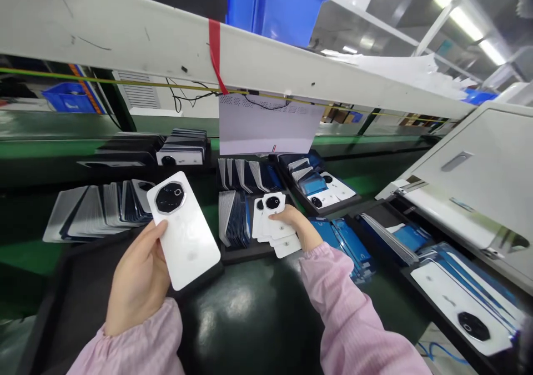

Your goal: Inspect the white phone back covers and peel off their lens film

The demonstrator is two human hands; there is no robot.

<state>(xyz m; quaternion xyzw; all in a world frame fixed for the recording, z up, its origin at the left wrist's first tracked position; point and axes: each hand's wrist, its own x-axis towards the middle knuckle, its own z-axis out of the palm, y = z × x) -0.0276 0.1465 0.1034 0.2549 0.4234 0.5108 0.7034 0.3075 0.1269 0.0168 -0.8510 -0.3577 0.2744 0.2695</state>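
My left hand [137, 278] is closed around a white phone back cover [183, 230] with a dark octagonal camera ring at its top, held tilted above the dark green work surface [250, 314]. My right hand [293, 225] reaches forward and grips a small fanned stack of white back covers [272, 222] that rests at the front of a black tray [244, 251]. Both wrists are in pink sleeves. The tray also holds rows of covers standing on edge [233, 216].
More fanned covers [100, 208] lie at the left, with stacked ones [183, 147] behind. Black trays with white and blue covers [325, 189] sit right of centre and at the right edge [462, 305]. A white overhead beam [166, 47] and a white machine [478, 175] bound the area.
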